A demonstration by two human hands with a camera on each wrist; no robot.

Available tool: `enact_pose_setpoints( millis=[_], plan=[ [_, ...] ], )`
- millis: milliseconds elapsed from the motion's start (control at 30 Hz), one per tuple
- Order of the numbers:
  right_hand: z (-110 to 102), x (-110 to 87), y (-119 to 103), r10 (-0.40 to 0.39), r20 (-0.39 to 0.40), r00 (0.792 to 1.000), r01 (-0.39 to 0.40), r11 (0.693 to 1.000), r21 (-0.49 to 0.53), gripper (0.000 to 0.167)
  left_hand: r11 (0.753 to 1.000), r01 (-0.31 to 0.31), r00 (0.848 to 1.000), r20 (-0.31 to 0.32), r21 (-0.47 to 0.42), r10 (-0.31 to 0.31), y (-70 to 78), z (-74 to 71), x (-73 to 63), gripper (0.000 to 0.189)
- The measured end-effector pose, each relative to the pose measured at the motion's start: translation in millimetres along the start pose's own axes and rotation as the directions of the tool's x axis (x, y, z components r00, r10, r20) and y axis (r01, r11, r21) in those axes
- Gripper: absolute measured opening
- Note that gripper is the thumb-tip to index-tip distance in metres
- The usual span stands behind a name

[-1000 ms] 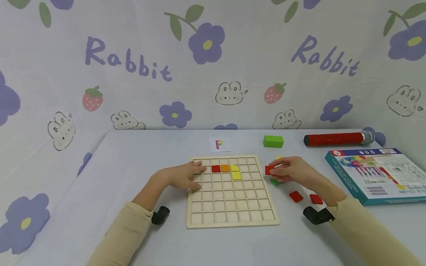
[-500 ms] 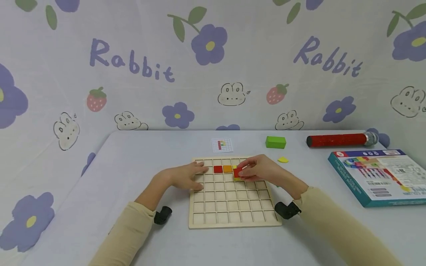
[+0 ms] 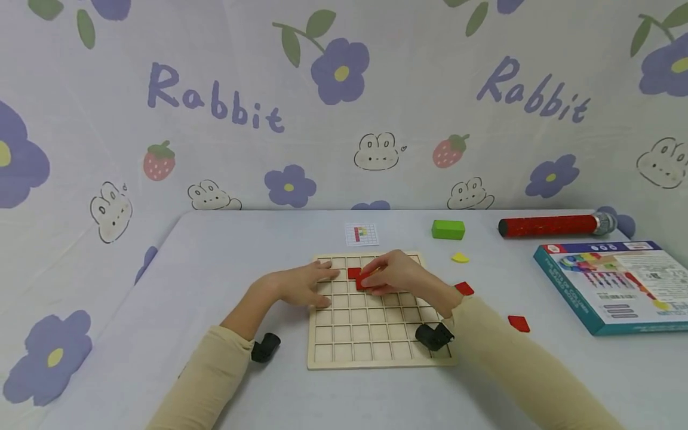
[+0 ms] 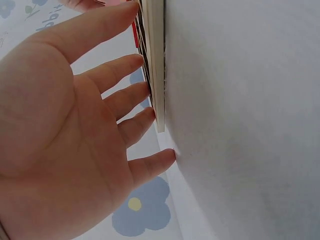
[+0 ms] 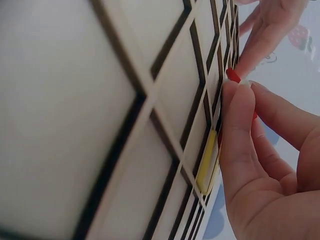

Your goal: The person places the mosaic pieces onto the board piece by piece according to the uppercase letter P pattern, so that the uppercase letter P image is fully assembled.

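Right hand (image 3: 395, 275): fingertips pinch a red tile (image 3: 361, 282) over the gridded board (image 3: 381, 353). Left hand (image 3: 298, 285): fingers spread at the board's edge, gripping nothing. Risk, I judge — a slipping pinch could jostle neighbouring tiles. Board cells between and beside the hands hold a seated red piece (image 3: 353, 273) and a yellow tile (image 5: 206, 162). Right of both hands, a box (image 3: 623, 292) — contents hidden.

The left sleeve (image 3: 206, 373) and the right sleeve (image 3: 516, 352) are both cut from plain beige cloth, softly creased and reaching almost to the wrists. The left hand (image 3: 295, 286) and the right hand (image 3: 396, 273) are seen bare. Below the cuffs are worn the left camera (image 3: 266, 347) and the right camera (image 3: 433, 337), both small and black, shaped with a rounded barrel end.
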State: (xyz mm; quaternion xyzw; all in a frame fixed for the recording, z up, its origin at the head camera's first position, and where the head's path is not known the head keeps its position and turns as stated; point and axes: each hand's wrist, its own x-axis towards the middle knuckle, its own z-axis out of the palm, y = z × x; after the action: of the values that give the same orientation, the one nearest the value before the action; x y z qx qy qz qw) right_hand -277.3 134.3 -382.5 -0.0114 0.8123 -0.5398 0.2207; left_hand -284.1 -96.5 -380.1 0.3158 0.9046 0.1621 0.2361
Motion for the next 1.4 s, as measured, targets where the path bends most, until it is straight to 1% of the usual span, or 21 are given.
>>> enact_pose_setpoints(
  millis=[167,333,400,600,767,867,1000,1067,1133,1267,1333,1400],
  plan=[
    [6,-0.7,-4,-0.015,-0.023,1.000,0.014,0.997,-0.070,0.025,1.000,-0.004,1.000,-0.003,0.009,0.004,0.3,0.1,-0.3,0.067],
    [9,-3.2,-8,-0.044,-0.039,0.998,0.037,0.985,-0.167,0.021,1.000,-0.002,1.000,-0.003,0.017,0.003,-1.1,0.1,0.0,0.067],
    [9,-3.1,-8,-0.050,-0.039,0.998,0.042,0.981,-0.187,0.020,1.000,-0.001,1.000,-0.004,0.018,0.001,-1.4,0.2,0.0,0.067],
    [9,-4.2,-10,-0.047,-0.024,0.999,0.043,0.984,-0.171,0.020,1.000,0.002,1.000,-0.002,0.008,-0.002,-0.2,-0.1,0.4,0.067],
    [5,-5.1,-11,-0.040,-0.003,0.999,0.039,0.989,-0.140,0.024,1.000,0.018,1.000,-0.002,-0.008,-0.018,0.4,0.0,0.3,0.067],
    [-4,-5.6,-8,-0.035,0.027,0.999,0.038,0.990,-0.132,0.030,1.000,0.014,1.000,-0.005,-0.002,-0.014,0.2,0.6,0.7,0.067],
    [-23,-8.2,-3,-0.050,0.114,0.992,0.062,0.992,-0.110,0.039,1.000,0.012,1.000,-0.005,0.005,-0.012,1.0,1.8,1.2,0.067],
    [-35,-10.6,1,-0.062,0.159,0.985,0.075,0.994,-0.079,0.044,1.000,0.015,1.000,-0.006,0.003,-0.015,1.7,1.8,1.2,0.067],
    [-46,-14.5,6,-0.072,0.191,0.979,0.079,0.996,-0.028,0.046,1.000,0.015,1.000,-0.009,0.001,-0.015,1.9,1.6,1.3,0.067],
    [-67,-23.6,16,-0.086,0.205,0.975,0.070,0.994,0.083,0.047,1.000,0.010,1.000,-0.010,-0.004,-0.010,2.1,0.8,0.6,0.067],
    [-77,-27.9,21,-0.093,0.198,0.976,0.070,0.990,0.121,0.048,1.000,0.009,1.000,-0.009,-0.006,-0.009,1.8,0.7,0.1,0.067],
    [-87,-32.6,26,-0.089,0.176,0.980,0.063,0.987,0.146,0.050,1.000,0.010,1.000,-0.006,-0.009,-0.010,1.1,0.6,-0.5,0.067]
  ],
)
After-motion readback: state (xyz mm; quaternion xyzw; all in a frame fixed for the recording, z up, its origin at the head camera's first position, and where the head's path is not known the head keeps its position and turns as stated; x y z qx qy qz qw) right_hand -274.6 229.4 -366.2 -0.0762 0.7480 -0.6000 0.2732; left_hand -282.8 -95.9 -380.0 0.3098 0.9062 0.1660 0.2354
